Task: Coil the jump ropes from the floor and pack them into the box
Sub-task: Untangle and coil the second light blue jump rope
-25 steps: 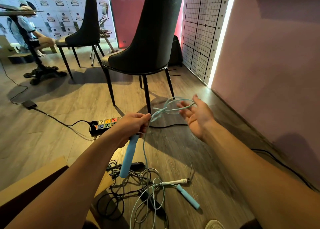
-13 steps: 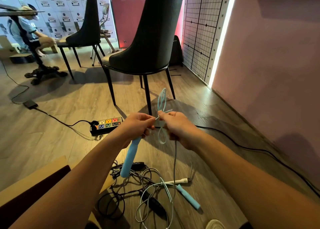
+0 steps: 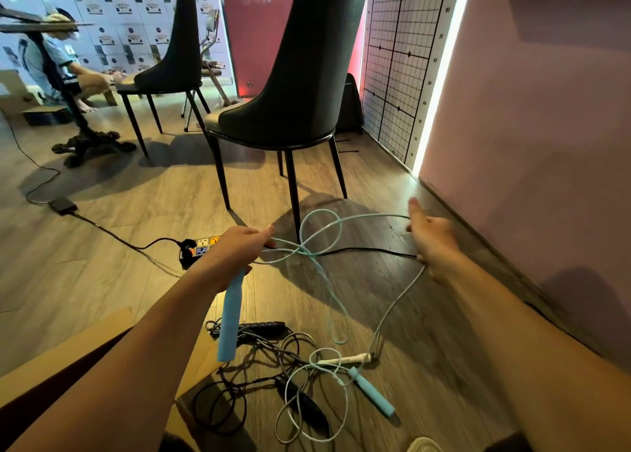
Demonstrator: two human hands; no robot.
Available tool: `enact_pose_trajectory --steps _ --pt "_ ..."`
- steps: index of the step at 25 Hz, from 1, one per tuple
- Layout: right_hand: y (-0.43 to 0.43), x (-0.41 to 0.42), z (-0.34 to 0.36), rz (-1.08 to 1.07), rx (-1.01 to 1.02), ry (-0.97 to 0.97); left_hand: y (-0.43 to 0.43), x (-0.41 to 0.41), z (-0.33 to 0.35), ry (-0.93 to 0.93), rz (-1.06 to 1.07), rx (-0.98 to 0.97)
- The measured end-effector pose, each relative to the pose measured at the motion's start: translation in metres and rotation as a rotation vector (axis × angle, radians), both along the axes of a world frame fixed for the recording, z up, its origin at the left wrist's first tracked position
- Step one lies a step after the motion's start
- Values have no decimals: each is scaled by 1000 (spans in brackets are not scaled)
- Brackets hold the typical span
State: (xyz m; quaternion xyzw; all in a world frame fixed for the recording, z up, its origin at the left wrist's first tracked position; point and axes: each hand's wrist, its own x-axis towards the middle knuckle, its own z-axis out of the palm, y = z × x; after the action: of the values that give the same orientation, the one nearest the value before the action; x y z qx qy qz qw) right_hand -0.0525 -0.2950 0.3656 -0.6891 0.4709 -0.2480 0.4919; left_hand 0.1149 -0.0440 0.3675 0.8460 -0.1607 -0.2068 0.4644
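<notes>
A: Half a second ago our hands met. Now our right hand has swung out to the right, well apart from the left hand, drawing more of the thin pale-blue jump rope cord off the floor.

B: Noted. The left hand is clenched round the rope's light-blue foam handle, which hangs down from the fist, with the gathered strands meeting at the same fist. The right hand is blurred. The cord runs across it, thumb up, but we cannot tell whether the fingers close on it.

A: And the rest of the rope?

B: One loop hangs in the air between our hands. The tail drops from the right hand to the floor and ends at the second light-blue handle, near us. A tangled black jump rope lies beside it.

A: Handling?

B: We judge the cord light, limp and a little springy, so the loops will tend to twist and cross. Hold it at the handle and where the loops cross. It could snag on the black tangle.

A: Surface and room?

B: Grey-brown wood-plank floor. Brown cardboard box near left. A black power strip with coloured sockets just beyond the left hand. A black upholstered chair farther off. Pink wall on the right.
</notes>
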Motion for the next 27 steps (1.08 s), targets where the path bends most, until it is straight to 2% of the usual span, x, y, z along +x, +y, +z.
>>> enact_pose_trajectory --steps 2,4,7,9,12,14,16,19,24,27 --pt "2 -1 -6 185 -184 87 -2 -7 2 -55 -59 -41" --pt "3 -1 -5 272 -322 151 -5 -12 4 -96 -90 -73" --pt "2 -5 -7 310 -322 271 -7 -15 8 -96 -111 -111" --pt "16 -7 -3 480 -404 370 -7 -18 9 -106 -148 -96" --pt "53 3 9 717 -550 239 -12 -25 13 -118 -202 -45" --pt "73 12 14 687 -500 85 -15 -27 13 -112 -191 -28" --pt "79 18 18 594 -399 18 -16 -26 12 -100 -163 -25" --pt "73 19 26 549 -459 -11 -12 -17 7 -104 -89 -40" --pt "34 11 18 399 -737 101 3 9 0 -135 76 4" --pt "13 7 8 324 -728 258 6 16 -5 -139 123 26"
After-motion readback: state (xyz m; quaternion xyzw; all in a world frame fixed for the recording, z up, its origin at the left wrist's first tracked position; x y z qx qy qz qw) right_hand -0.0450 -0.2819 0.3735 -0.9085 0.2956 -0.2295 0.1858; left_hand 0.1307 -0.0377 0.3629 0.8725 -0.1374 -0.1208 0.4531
